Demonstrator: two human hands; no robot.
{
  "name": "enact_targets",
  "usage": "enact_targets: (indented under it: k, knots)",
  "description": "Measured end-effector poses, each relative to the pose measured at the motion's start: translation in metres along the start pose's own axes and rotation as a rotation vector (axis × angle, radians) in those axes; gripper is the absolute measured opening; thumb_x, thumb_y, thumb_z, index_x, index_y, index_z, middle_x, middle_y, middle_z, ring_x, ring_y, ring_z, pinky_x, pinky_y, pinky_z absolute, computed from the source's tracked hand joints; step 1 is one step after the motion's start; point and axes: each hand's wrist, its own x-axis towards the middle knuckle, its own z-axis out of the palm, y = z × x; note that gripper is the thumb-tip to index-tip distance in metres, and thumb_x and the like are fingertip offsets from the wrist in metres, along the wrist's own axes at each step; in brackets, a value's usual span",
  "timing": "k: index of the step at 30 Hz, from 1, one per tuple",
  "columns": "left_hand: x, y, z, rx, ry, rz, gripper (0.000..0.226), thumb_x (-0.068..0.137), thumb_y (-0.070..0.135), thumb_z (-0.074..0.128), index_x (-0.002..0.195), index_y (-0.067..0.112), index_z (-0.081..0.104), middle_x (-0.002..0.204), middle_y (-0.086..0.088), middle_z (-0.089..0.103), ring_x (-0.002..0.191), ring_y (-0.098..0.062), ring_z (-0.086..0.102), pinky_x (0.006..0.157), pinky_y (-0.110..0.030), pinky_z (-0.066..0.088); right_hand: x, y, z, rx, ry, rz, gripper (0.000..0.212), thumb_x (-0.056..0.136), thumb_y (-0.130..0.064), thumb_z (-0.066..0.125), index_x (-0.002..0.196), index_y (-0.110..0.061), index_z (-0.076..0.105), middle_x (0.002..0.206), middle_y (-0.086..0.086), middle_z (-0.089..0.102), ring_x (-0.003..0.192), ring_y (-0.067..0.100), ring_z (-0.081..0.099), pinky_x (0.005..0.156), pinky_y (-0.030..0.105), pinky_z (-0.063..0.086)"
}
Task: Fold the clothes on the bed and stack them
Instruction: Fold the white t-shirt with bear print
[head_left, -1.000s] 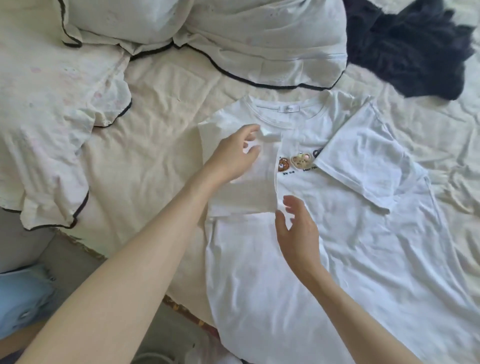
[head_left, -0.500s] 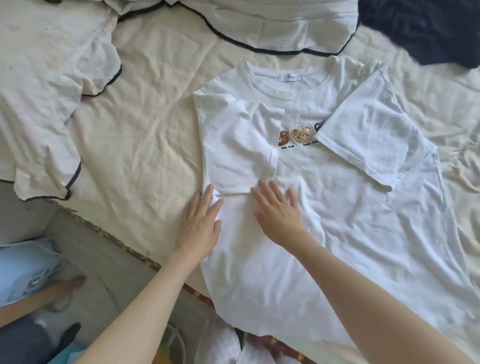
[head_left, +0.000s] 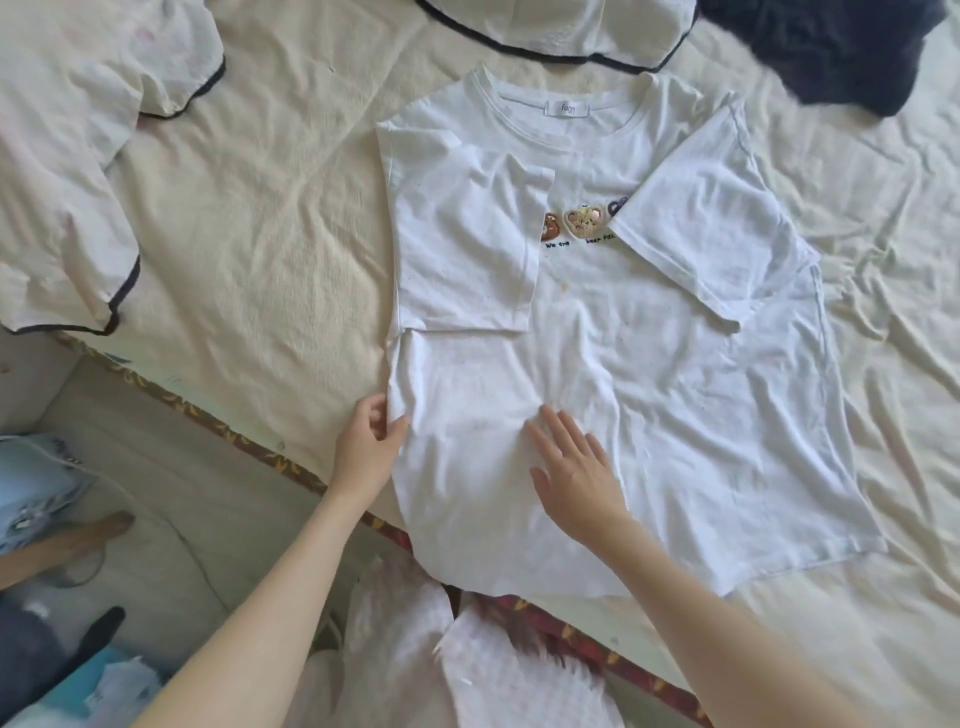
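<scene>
Left hand (head_left: 370, 447) pinching left side edge of T-shirt (head_left: 675, 415), thumb on top, fingers curled under the hem line. Right hand (head_left: 574, 467) flat and open, fingers spread, pressing on shirt front just right of the left hand. T-shirt spread face up at frame centre on bed (head_left: 260, 234), both sleeves folded inward over the chest.

Count: two hands; one white T-shirt; one dark garment (head_left: 841, 47) at upper right; one black-trimmed white cloth (head_left: 67, 156) at upper left, another (head_left: 561, 31) at top centre.

Against half a second earlier: both hands lower on the shirt, away from the folded left sleeve; left hand changed from lying flat to pinching the edge.
</scene>
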Motion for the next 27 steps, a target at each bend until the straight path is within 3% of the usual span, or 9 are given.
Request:
enact_targets:
  k: [4,6,11,13,15,17,21,24,27]
  knots:
    - [-0.034,-0.021,0.018,-0.036,-0.021,-0.067,0.023,0.094,0.027,0.056,0.101,0.005,0.056,0.091,-0.003,0.058,0.082,-0.018,0.055,0.065,-0.025,0.040,-0.033,0.024,0.013,-0.005,-0.031,0.030,0.056,0.100,-0.022,0.038,0.151,-0.023,0.015,0.160,0.000,0.001,0.148,0.020,-0.001,0.118,0.036,0.003]
    - [-0.056,-0.033,0.029,-0.036,-0.035,-0.085,0.016,0.094,0.023,0.057,0.097,0.007,0.057,0.090,-0.003,0.061,0.085,-0.021,0.057,0.068,-0.030,0.044,-0.052,0.040,0.015,-0.024,-0.039,0.037,0.056,0.100,-0.022,0.037,0.151,-0.024,0.013,0.160,0.000,0.000,0.148,0.020,-0.002,0.119,0.036,0.003]
    - [-0.102,-0.057,0.058,-0.040,0.049,-0.128,0.020,0.093,0.016,0.058,0.107,0.001,0.055,0.093,-0.010,0.058,0.089,-0.027,0.056,0.065,-0.026,0.042,-0.102,0.099,0.014,-0.032,-0.034,0.059,0.054,0.100,-0.023,0.039,0.150,-0.025,0.018,0.160,0.000,0.001,0.147,0.018,0.001,0.118,0.036,0.012]
    - [-0.111,-0.066,0.069,0.012,0.011,-0.161,0.030,0.094,0.021,0.057,0.113,-0.001,0.054,0.106,-0.018,0.056,0.100,-0.033,0.055,0.077,-0.035,0.047,-0.124,0.130,0.015,-0.054,-0.042,0.093,0.053,0.100,-0.026,0.039,0.150,-0.024,0.019,0.160,0.000,0.001,0.148,0.020,0.002,0.118,0.039,0.012]
    - [-0.111,-0.073,0.075,0.051,-0.011,-0.205,0.047,0.095,0.030,0.055,0.130,0.001,0.046,0.132,-0.020,0.045,0.120,-0.036,0.047,0.095,-0.046,0.042,-0.139,0.164,0.014,-0.073,-0.011,0.146,0.053,0.101,-0.029,0.039,0.150,-0.023,0.020,0.160,0.002,0.003,0.148,0.021,0.003,0.118,0.041,0.010]
    - [-0.106,-0.079,0.085,-0.005,0.048,-0.218,0.056,0.095,0.033,0.055,0.140,0.005,0.038,0.144,-0.012,0.038,0.129,-0.031,0.040,0.099,-0.043,0.039,-0.147,0.199,0.014,-0.081,0.078,0.199,0.050,0.100,-0.029,0.040,0.148,-0.020,0.027,0.159,0.005,0.012,0.147,0.022,0.007,0.118,0.044,0.010]
    - [-0.095,-0.086,0.097,-0.125,0.205,-0.198,0.046,0.094,0.029,0.056,0.130,0.002,0.045,0.131,-0.014,0.050,0.119,-0.033,0.048,0.089,-0.038,0.040,-0.139,0.237,0.007,-0.025,0.276,0.323,0.046,0.097,-0.022,0.047,0.141,-0.009,0.040,0.154,0.014,0.026,0.144,0.030,0.018,0.115,0.047,0.016]
    - [-0.109,-0.105,0.120,-0.196,0.248,-0.259,0.045,0.092,0.029,0.060,0.124,-0.001,0.048,0.116,-0.012,0.055,0.109,-0.031,0.053,0.085,-0.038,0.041,-0.128,0.261,0.006,0.064,0.357,0.443,0.050,0.096,-0.018,0.047,0.142,-0.007,0.034,0.154,0.014,0.023,0.143,0.030,0.017,0.114,0.046,0.017]
    - [-0.131,-0.121,0.136,-0.188,0.287,-0.305,0.036,0.090,0.032,0.064,0.105,0.001,0.053,0.095,-0.006,0.053,0.096,-0.026,0.050,0.080,-0.034,0.038,-0.126,0.278,0.006,0.201,0.414,0.593,0.060,0.094,-0.026,0.051,0.145,-0.006,0.027,0.153,0.015,0.025,0.141,0.031,0.022,0.112,0.047,0.021]
